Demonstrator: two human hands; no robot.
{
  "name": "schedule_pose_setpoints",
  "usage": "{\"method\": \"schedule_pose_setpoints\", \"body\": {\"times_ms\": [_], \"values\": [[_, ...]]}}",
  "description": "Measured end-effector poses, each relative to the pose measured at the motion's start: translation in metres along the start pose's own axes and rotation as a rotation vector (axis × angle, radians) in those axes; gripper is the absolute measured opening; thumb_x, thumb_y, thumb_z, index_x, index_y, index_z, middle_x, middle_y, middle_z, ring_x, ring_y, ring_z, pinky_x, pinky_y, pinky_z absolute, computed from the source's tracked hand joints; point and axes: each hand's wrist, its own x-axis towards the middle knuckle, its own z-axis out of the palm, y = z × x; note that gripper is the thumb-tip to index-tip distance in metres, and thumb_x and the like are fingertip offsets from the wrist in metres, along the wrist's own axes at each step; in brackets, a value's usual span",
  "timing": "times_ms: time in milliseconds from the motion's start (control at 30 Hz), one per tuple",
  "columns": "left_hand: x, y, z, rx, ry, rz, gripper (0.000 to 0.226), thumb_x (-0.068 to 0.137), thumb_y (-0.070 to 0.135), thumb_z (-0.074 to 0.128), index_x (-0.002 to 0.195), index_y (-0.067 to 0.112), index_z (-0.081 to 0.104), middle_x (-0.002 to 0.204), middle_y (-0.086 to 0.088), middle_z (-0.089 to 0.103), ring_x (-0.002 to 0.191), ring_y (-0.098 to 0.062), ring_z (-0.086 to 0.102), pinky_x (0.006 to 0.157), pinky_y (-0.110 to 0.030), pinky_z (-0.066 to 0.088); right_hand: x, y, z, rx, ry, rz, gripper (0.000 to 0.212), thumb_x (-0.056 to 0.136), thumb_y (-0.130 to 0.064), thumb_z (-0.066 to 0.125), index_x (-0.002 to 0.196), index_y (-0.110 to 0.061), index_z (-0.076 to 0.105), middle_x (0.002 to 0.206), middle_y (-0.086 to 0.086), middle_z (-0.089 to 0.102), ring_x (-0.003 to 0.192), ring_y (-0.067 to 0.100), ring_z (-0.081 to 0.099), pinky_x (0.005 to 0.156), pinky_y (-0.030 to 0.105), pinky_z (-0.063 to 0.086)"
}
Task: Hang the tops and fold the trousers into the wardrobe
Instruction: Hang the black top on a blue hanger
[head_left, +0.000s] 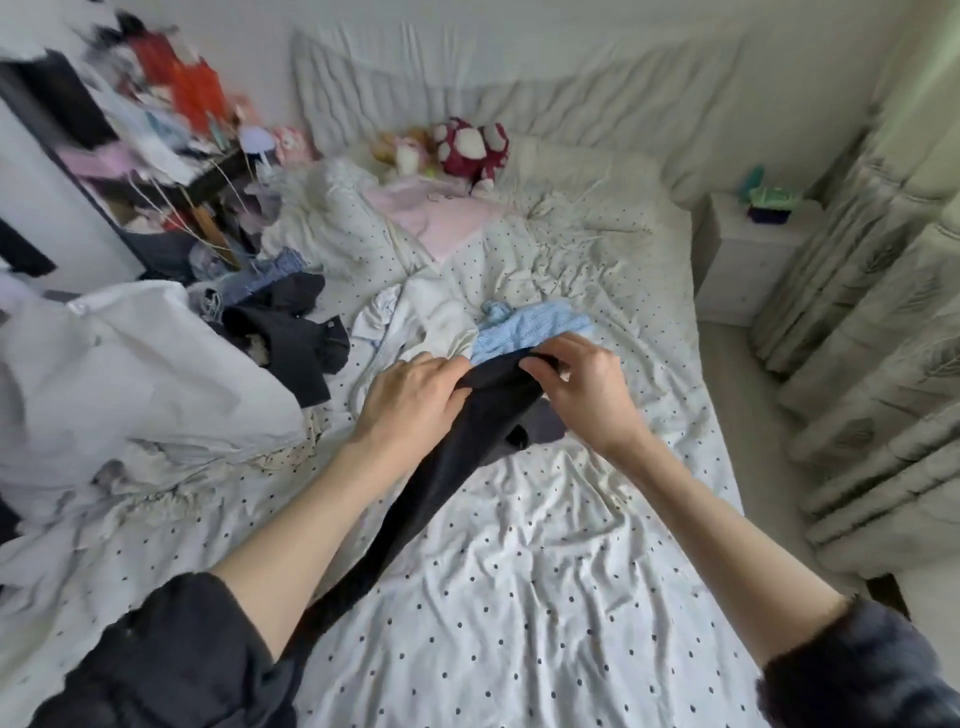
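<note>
- Between both sets of fingers, the dark trousers (441, 467) hang bunched; left hand (410, 400) and right hand (587, 384) each pinch the top edge
- Best to spread the grips apart, find the waistband, then lay them flat on the bed (519, 597) beneath

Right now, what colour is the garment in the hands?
Black garment, gripped by both hands, seen in the head view.

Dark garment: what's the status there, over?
Left hand and right hand both grip dark garment above bed. Blue top lies just beyond. Nothing blocking.
</note>
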Motion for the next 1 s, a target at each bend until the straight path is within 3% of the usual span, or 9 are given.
{"method": "schedule_pose_setpoints", "body": {"times_ms": [233, 367, 433, 533, 600, 667, 767, 900, 1000], "values": [[-0.079, -0.066, -0.117, 0.159, 0.188, -0.470, 0.020, 0.090, 0.035, 0.055, 0.105, 0.023, 0.062, 0.078, -0.007, 0.070, 0.077, -0.036, 0.063, 0.057, -0.033, 0.034, 0.036, -0.145, 0.055, 0.256, -0.155, -0.175, 0.011, 0.085, -0.015, 0.068, 0.093, -0.010, 0.073, 0.081, -0.006, 0.064, 0.071, 0.004, 0.054, 0.067, 0.004, 0.039], [-0.169, -0.093, -0.189, 0.156, 0.261, -0.712, 0.019, 0.089, 0.035, 0.057, 0.103, 0.024, 0.063, 0.084, -0.004, 0.071, 0.083, -0.033, 0.064, 0.064, -0.038, 0.047, 0.019, -0.250, 0.100, 0.340, -0.291, -0.363, 0.011, 0.083, -0.016, 0.071, 0.091, -0.010, 0.073, 0.084, 0.004, 0.069, 0.079, 0.021, 0.061, 0.071, 0.016, 0.044], [-0.215, -0.102, -0.223, 0.089, 0.318, -0.792, 0.012, 0.087, 0.032, 0.059, 0.094, 0.023, 0.062, 0.083, -0.002, 0.070, 0.081, -0.030, 0.063, 0.066, -0.041, 0.049, 0.003, -0.302, 0.120, 0.383, -0.364, -0.451, 0.010, 0.082, -0.015, 0.071, 0.091, -0.010, 0.073, 0.080, 0.011, 0.068, 0.074, 0.025, 0.058, 0.070, 0.022, 0.044], [-0.296, -0.106, -0.274, -0.063, 0.372, -0.887, 0.019, 0.087, 0.032, 0.059, 0.070, 0.031, 0.052, 0.068, 0.012, 0.060, 0.063, -0.008, 0.054, 0.061, -0.036, 0.044, -0.033, -0.381, 0.153, 0.478, -0.480, -0.564, 0.008, 0.082, -0.017, 0.072, 0.089, -0.014, 0.072, 0.058, -0.003, 0.045, 0.056, 0.012, 0.042, 0.054, 0.014, 0.035], [-0.355, -0.098, -0.303, -0.149, 0.388, -0.946, 0.025, 0.089, 0.033, 0.058, 0.065, 0.036, 0.049, 0.061, 0.019, 0.053, 0.055, 0.000, 0.045, 0.054, -0.022, 0.035, -0.068, -0.431, 0.177, 0.536, -0.574, -0.631, 0.004, 0.082, -0.017, 0.071, 0.087, -0.016, 0.071, 0.057, -0.005, 0.039, 0.054, 0.007, 0.037, 0.054, 0.015, 0.032], [-0.404, -0.087, -0.323, -0.245, 0.375, -1.014, 0.018, 0.090, 0.031, 0.058, 0.081, 0.046, 0.059, 0.072, 0.026, 0.062, 0.068, -0.003, 0.056, 0.063, -0.016, 0.043, -0.106, -0.468, 0.195, 0.573, -0.672, -0.698, 0.005, 0.083, -0.016, 0.070, 0.083, -0.021, 0.068, 0.060, -0.002, 0.043, 0.057, 0.009, 0.039, 0.059, 0.022, 0.036], [-0.490, -0.063, -0.356, -0.250, 0.432, -1.204, 0.023, 0.089, 0.027, 0.063, 0.112, 0.023, 0.061, 0.103, 0.004, 0.070, 0.094, -0.024, 0.065, 0.087, -0.044, 0.051, -0.179, -0.530, 0.219, 0.651, -0.826, -0.809, 0.014, 0.084, -0.012, 0.069, 0.078, -0.024, 0.066, 0.053, -0.013, 0.049, 0.055, 0.002, 0.042, 0.057, 0.016, 0.036], [-0.586, -0.027, -0.385, -0.080, 0.481, -1.416, 0.010, 0.089, 0.018, 0.062, 0.097, 0.013, 0.059, 0.073, 0.005, 0.062, 0.065, -0.017, 0.067, 0.074, -0.038, 0.054, -0.257, -0.591, 0.231, 0.737, -0.994, -0.874, 0.024, 0.084, -0.005, 0.066, 0.074, -0.027, 0.065, 0.056, -0.029, 0.058, 0.059, -0.008, 0.053, 0.061, 0.007, 0.039], [-0.654, 0.004, -0.397, 0.059, 0.484, -1.602, 0.009, 0.090, 0.027, 0.061, 0.082, 0.026, 0.057, 0.066, 0.008, 0.059, 0.066, -0.014, 0.065, 0.073, -0.033, 0.052, -0.315, -0.626, 0.237, 0.767, -1.117, -0.909, 0.028, 0.083, -0.006, 0.065, 0.072, -0.032, 0.065, 0.076, -0.016, 0.067, 0.081, 0.011, 0.064, 0.078, 0.028, 0.052]]}}
